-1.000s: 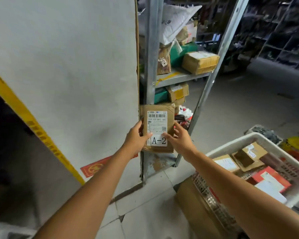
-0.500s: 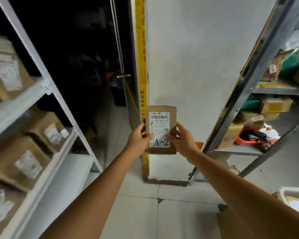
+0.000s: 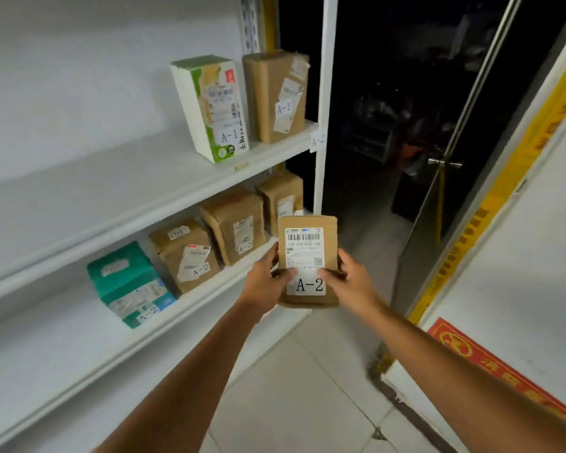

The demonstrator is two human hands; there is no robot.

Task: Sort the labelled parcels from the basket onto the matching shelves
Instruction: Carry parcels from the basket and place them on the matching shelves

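Brown A-2 parcel [image 3: 307, 261] upright at frame centre, label facing camera, in front of white shelving [image 3: 144, 178]. Left hand [image 3: 264, 282] grips left edge, right hand [image 3: 352, 282] right edge; thumbs curled onto label. Shelf parcels marked A-2 [image 3: 185, 256] at centre left.

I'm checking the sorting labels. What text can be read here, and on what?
"A-2": label on the held brown cardboard parcel
"159-159-K02-160": under its barcode
"A-1": white-and-green carton; brown taped upper-shelf parcel
"A-2": white shelf-post tag; teal wrapped parcel; left brown lower-shelf parcel; middle brown lower-shelf parcel
Too blurred: fine print, yellow door strip, red sign
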